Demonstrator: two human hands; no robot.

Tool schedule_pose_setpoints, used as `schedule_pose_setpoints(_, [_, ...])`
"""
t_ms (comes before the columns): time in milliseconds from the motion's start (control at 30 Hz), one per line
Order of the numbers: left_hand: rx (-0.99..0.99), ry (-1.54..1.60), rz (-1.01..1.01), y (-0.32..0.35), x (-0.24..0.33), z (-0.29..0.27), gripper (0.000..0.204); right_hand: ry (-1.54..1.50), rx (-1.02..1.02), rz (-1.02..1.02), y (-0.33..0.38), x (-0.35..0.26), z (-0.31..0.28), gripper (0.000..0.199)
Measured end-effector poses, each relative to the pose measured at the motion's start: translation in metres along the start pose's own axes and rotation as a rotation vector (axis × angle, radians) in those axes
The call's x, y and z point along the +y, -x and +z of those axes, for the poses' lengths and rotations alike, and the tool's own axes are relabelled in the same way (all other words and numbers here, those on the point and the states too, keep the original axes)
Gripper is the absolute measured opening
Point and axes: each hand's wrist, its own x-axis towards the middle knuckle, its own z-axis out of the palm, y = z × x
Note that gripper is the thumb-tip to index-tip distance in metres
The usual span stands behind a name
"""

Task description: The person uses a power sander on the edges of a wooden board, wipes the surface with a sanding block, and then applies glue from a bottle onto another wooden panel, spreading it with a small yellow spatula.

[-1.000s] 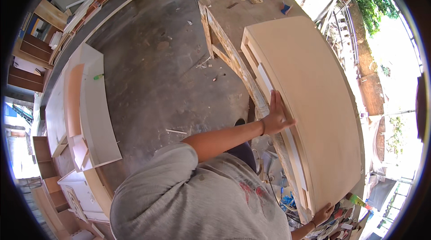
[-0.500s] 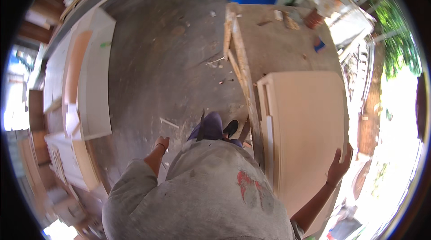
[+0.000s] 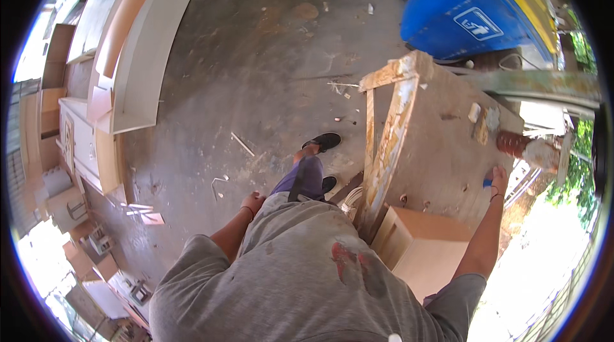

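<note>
From the head camera, looking steeply down over the person's grey shirt, the right hand is stretched out and forward at the end of a nearly straight arm, reaching onto the wooden workbench on the person's right. Its fingers close around a small blue object, which lies at the near right part of the bench top; too little of the object shows to tell its long axis or which way it points. The bench runs away from the person, its paint-streaked front rail slanting up toward a far corner.

On the bench, beyond the hand, stand a rust-coloured ribbed cylinder and some small pale scraps. A light wooden panel lies under the arm, just beside the bench's near end.

The left hand hangs low at the person's side above the concrete floor, loosely curled and holding nothing, arm bent back at the elbow. One black shoe steps forward. White cabinet pieces lie along the floor at left, and a large blue bin stands past the bench.
</note>
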Motion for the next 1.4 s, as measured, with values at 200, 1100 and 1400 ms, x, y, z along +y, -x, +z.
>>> schedule_pose_setpoints(200, [0.015, 0.025, -0.107, -0.015, -0.006, -0.015, 0.05, 0.497, 0.068, -0.27, -0.055, 0.096, 0.02, 0.025])
schedule_pose_setpoints(1100, [-0.26, 0.13, 0.227, -0.099, 0.208, -0.135, 0.034, 0.247, 0.602, 0.257, 0.128, -0.165, -0.046, 0.027])
schedule_pose_setpoints(1400, [-0.512, -0.077, 0.592, -0.043, 0.357, -0.064, 0.039, 0.022, 0.744, 0.011, 0.415, -0.213, 0.006, 0.018])
